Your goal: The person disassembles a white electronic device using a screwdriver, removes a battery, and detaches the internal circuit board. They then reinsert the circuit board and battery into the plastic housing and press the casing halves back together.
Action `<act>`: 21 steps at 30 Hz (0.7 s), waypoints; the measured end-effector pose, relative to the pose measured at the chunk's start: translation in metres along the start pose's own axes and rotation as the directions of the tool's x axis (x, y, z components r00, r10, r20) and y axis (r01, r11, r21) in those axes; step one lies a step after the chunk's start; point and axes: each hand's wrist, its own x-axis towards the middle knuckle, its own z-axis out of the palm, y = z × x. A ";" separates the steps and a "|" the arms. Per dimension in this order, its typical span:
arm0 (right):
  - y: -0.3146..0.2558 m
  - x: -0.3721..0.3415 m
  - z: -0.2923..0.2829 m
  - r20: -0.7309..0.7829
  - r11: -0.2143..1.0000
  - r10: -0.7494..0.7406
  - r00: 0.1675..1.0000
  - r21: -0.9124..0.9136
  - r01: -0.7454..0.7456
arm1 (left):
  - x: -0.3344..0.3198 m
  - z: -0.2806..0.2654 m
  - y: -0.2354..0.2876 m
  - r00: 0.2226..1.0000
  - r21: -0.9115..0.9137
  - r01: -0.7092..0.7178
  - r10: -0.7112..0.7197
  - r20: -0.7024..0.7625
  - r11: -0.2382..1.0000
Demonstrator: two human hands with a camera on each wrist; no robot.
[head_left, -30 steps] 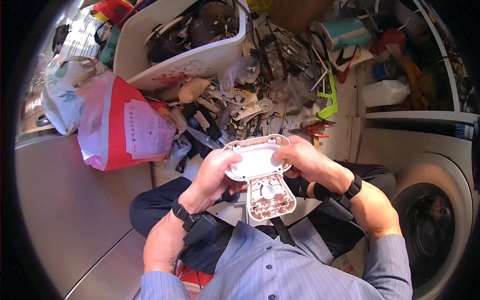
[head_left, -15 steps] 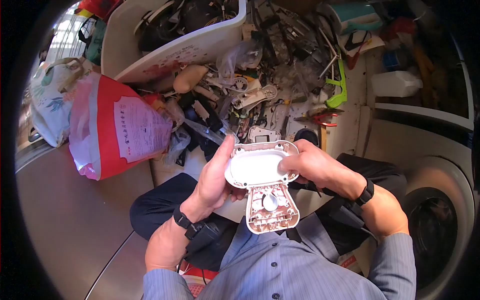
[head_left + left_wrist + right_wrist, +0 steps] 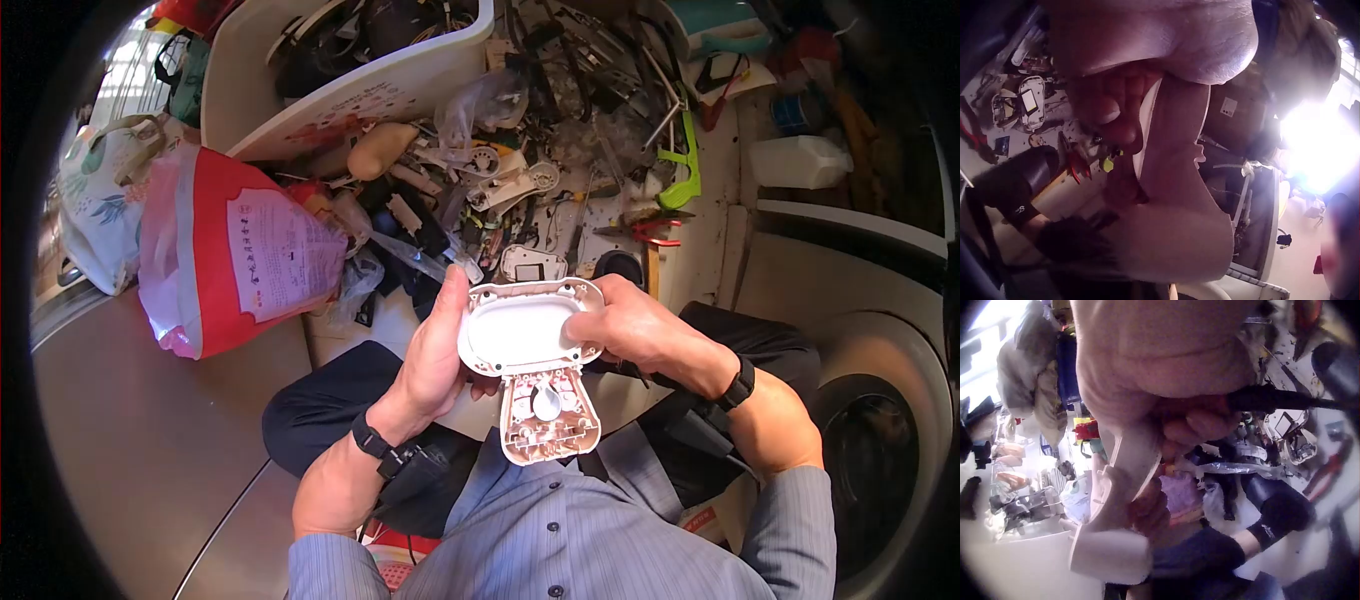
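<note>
Both hands hold a white plastic housing (image 3: pixel 525 328) in front of the lap. Its wide part has an oval recess, and a narrower lower part shows ribs, screw posts and a round white piece (image 3: pixel 547 402). My left hand (image 3: pixel 432 358) supports the left edge, its thumb pointing up beside the rim and its fingers bent underneath. The right hand (image 3: pixel 640 325) grips the right end, thumb pressing into the recess. In the right wrist view, a dark slim tool (image 3: pixel 1272 399) like a screwdriver also lies in the right hand's curled fingers.
Beyond the hands lie a white panel with a dark window (image 3: pixel 533 265), red-handled pliers (image 3: pixel 655 232), a green frame (image 3: pixel 682 165) and many scrap parts. A red-and-white bag (image 3: pixel 265 250) and a white tub (image 3: pixel 360 105) stand left. A front-loading washer (image 3: pixel 860 450) stands right.
My left thumb has lifted from the recess to stand beside the housing's edge. The housing has shifted slightly right and lower in the head view; the right thumb stays on it.
</note>
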 end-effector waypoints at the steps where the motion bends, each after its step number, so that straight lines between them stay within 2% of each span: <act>1: 0.003 0.003 0.000 -0.008 0.999 -0.031 0.999 -0.012 0.031 | 0.000 -0.001 0.000 1.000 0.016 -0.001 0.001 -0.008 1.000; 3: 0.000 0.005 -0.005 -0.019 0.997 -0.071 0.997 -0.029 0.071 | 0.007 -0.005 -0.002 1.000 0.036 -0.012 0.012 -0.014 0.999; 5: -0.013 -0.001 -0.006 -0.021 0.993 -0.053 0.998 -0.111 0.050 | 0.011 -0.014 -0.009 1.000 -0.083 -0.023 0.025 0.017 0.996; 7: -0.022 -0.001 -0.002 -0.118 0.986 -0.166 0.979 0.013 0.169 | 0.016 0.021 -0.003 0.944 -0.135 -0.224 0.181 -0.276 0.965; 8: -0.026 0.000 -0.004 -0.170 0.987 -0.160 0.972 0.002 0.163 | 0.011 0.008 -0.012 0.974 -0.155 -0.186 0.162 -0.156 0.970; 9: -0.029 0.001 -0.005 -0.237 0.974 -0.193 0.952 0.069 0.214 | 0.022 -0.005 -0.028 0.978 -0.216 -0.210 0.208 -0.033 0.954; 11: -0.028 0.012 -0.016 -0.318 0.969 -0.220 0.922 0.040 0.244 | 0.025 0.005 -0.020 0.968 -0.132 -0.237 0.245 0.050 0.963; 13: -0.034 0.013 -0.014 -0.318 0.953 -0.257 0.912 0.074 0.294 | 0.013 0.009 -0.007 0.982 -0.052 -0.149 0.154 0.112 0.987; 14: -0.037 0.012 -0.011 -0.332 0.937 -0.267 0.905 0.128 0.324 | 0.010 0.013 -0.004 0.980 -0.020 -0.168 0.170 0.108 0.986; 17: -0.049 0.007 0.006 -0.318 0.935 -0.303 0.898 0.084 0.345 | 0.000 0.018 -0.003 0.972 -0.032 -0.187 0.189 0.141 0.982; 19: -0.057 0.003 0.014 -0.306 0.918 -0.356 0.883 0.060 0.391 | -0.001 0.012 -0.010 0.969 -0.069 -0.221 0.227 0.100 0.973; 21: -0.068 -0.005 0.014 -0.183 0.906 -0.423 0.887 -0.102 0.411 | -0.002 -0.002 -0.007 0.952 -0.160 -0.283 0.297 0.073 0.946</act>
